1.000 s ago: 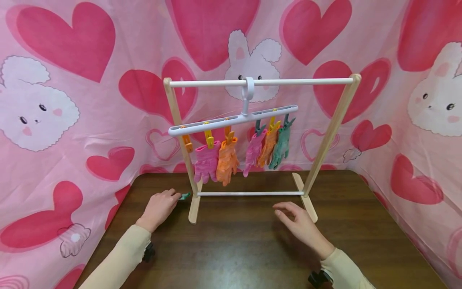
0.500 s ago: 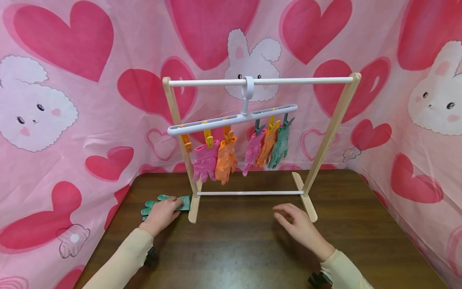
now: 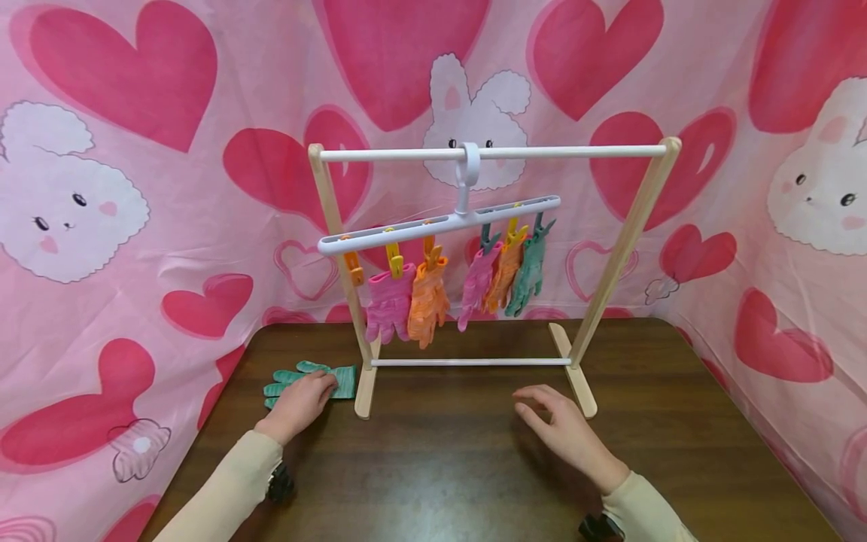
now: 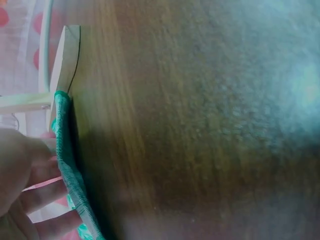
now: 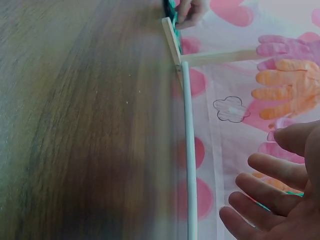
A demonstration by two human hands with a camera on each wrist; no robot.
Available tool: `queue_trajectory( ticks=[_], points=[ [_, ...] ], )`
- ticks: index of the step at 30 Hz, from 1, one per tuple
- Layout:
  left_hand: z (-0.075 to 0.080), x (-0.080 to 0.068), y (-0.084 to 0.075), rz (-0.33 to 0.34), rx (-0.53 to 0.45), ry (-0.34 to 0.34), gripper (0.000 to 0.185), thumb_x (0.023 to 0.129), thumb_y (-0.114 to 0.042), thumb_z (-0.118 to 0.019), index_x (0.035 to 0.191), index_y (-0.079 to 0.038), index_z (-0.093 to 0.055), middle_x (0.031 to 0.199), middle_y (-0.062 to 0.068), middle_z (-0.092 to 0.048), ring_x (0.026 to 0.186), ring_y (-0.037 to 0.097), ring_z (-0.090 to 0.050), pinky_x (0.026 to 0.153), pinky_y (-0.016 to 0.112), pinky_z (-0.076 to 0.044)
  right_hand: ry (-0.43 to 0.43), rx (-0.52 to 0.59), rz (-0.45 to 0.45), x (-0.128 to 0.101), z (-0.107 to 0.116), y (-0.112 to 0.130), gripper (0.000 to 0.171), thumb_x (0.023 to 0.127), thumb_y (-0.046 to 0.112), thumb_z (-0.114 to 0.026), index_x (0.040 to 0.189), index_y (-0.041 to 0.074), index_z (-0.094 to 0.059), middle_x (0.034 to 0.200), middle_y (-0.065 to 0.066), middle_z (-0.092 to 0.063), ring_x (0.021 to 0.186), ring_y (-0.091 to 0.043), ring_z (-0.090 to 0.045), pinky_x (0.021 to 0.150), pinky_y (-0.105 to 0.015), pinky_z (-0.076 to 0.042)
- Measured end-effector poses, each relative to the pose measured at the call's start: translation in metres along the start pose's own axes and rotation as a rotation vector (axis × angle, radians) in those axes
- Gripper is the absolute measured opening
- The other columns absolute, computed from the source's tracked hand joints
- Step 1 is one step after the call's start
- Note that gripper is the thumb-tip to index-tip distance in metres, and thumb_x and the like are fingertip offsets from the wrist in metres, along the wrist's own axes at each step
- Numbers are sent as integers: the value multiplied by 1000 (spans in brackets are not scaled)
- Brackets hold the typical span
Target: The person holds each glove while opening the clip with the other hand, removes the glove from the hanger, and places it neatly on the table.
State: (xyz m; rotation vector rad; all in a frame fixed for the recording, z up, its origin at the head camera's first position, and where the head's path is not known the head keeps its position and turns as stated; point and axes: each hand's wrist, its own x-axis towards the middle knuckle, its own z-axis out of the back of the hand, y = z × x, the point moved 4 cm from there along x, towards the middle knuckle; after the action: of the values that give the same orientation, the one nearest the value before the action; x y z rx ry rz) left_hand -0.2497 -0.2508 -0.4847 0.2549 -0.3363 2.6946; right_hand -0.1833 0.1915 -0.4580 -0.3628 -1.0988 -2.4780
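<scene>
- Left hand (image 3: 301, 399) is lying flat on the green glove (image 3: 339, 379), fingers mostly straight and pressing down, not pinching. The glove is sitting on the table (image 3: 440, 467) with its cuff right against the rack foot (image 3: 365, 391).
- Right hand (image 3: 565, 429) is hovering over the table near the rack's right foot (image 3: 576, 380), fingers loosely spread and holding nothing.
- Risk: with flat fingers pressing, the glove is likely sliding rather than lifting, so the knit could bunch against the foot or slip toward the left table edge.
- Risk: the cuff is touching the foot, so any drag that way could be wedging fabric under the wood or nudging the rack (image 3: 488, 153).
- Risk: the rack is looking light and nothing is bracing it; a bump from either hand could be shifting it and setting the hanger (image 3: 440, 223) swinging.
- Risk: the hanger is tilting, left end lower; five gloves are hanging on it, and the orange clip (image 3: 352, 267) at the left end is looking free. Pulling that end could be tipping it further or shaking the pink glove (image 3: 388, 301) loose.
- The left wrist view is blurred, so I cannot tell the grip under the palm.
</scene>
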Motion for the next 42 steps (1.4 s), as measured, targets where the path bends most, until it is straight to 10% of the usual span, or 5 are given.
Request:
queue_trajectory(
  ticks=[24,42],
  points=[
    [1,-6,4,-23,73,-29,25,80,1,-86,96,-9,-70,92,9,-65,85,31,-66,67,49,-59,-105,-114,131,-6,-6,-1,21,93,6,-77,114,7,-75,110,3,-73,101,-17,-71,81,-36,-58],
    [20,5,-28,-38,4,-240,22,93,-13,-77,114,-6,-73,106,12,-73,98,35,-70,82,56,-55,-116,-123,160,3,1,13,25,92,8,-79,116,7,-74,113,0,-73,103,-20,-71,82,-39,-58]
  ],
)
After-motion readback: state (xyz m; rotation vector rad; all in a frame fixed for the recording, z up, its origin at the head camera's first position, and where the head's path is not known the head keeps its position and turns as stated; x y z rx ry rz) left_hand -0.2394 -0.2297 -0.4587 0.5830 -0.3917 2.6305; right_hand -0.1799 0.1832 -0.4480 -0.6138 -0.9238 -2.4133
